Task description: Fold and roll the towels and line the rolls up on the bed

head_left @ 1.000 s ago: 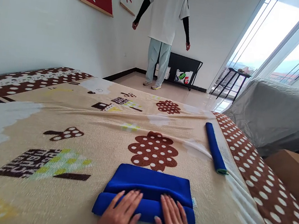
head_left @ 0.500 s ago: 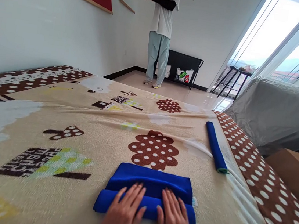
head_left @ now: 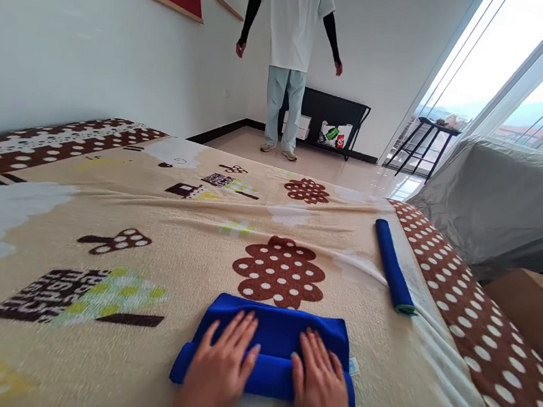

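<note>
Blue cloth [head_left: 276, 335] lies on the near part of a cream patterned blanket [head_left: 183, 258], its far portion spread flat and its near edge turned into a thick roll [head_left: 272, 377]. A small pale tag [head_left: 354, 366] sticks out at its right edge. On the cloth's left half rests the left hand [head_left: 223, 362], palm down, opened out with fingers extended and thumb apart; the right hand [head_left: 320, 379] lies the same way on the right half. Both span the roll, fingertips on the flat portion, and neither is closed around anything.

Just beyond the cloth is the blanket's brown dotted flower print [head_left: 279, 272]. Farther off to the right, apart from the hands, lies a slim rolled blue cloth [head_left: 394, 268] with a green edge at its near end, beside the brown polka-dot border [head_left: 468, 312]. Past the blanket, a person [head_left: 294, 25] in a white shirt stands before a black rack [head_left: 337, 115].
</note>
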